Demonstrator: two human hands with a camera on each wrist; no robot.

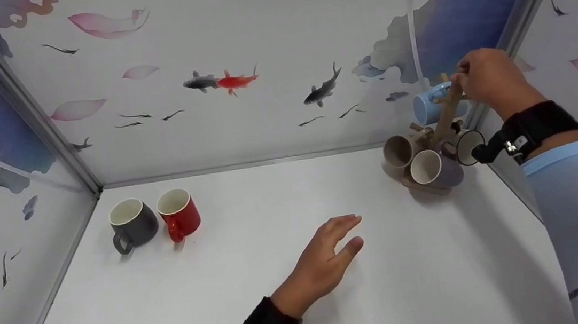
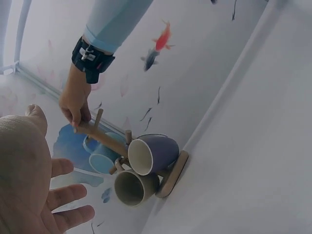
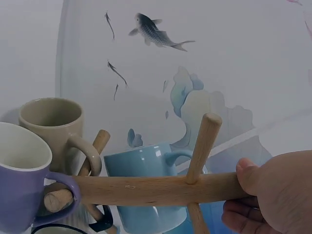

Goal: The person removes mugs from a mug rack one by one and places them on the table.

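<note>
My right hand (image 1: 493, 81) grips the top of the post of a wooden mug tree (image 3: 146, 190), thumb and fingers round its end. From the tree's pegs hang a light blue mug (image 1: 427, 108), a beige mug (image 3: 51, 117), a purple mug (image 3: 19, 180) and a pale dark-rimmed mug (image 1: 469, 146). The left hand (image 1: 323, 260) hovers over the white table, fingers apart and holding nothing. A dark grey mug (image 1: 137, 226) and a red mug (image 1: 184, 214) stand upright at the table's back left, handles facing the front.
The white table (image 1: 250, 203) is bounded by printed panels with grey metal edging (image 1: 41, 107) on the left, back and right. The mug tree's wooden base (image 1: 426, 186) rests near the back right corner.
</note>
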